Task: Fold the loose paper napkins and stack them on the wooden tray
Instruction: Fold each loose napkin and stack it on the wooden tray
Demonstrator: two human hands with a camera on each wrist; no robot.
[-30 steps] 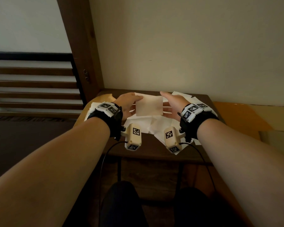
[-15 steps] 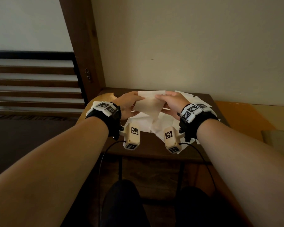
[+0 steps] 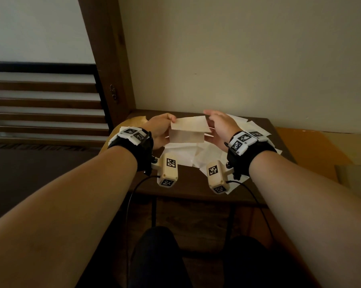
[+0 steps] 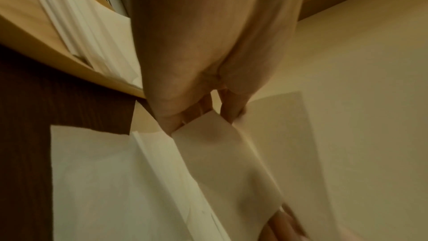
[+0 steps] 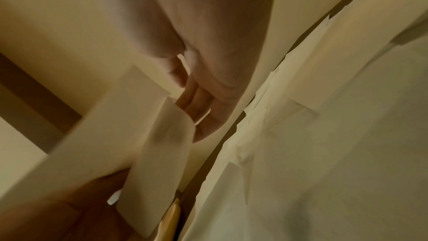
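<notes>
Both hands pinch one napkin (image 3: 187, 129) in the air above the table (image 3: 196, 183): the left hand (image 3: 160, 129) grips its left edge, the right hand (image 3: 221, 129) its right edge. It is bent along a crease, top half tilted toward the person. Loose napkins (image 3: 181, 152) lie beneath. The tray (image 3: 134, 121) sits behind the left hand, with folded napkins (image 4: 76, 25) on it.

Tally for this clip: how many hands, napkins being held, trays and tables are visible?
Hands: 2, left hand and right hand
Held napkin: 1
Wooden tray: 1, with folded napkins on it
Table: 1, with uncountable overlapping loose napkins
Total: 5
</notes>
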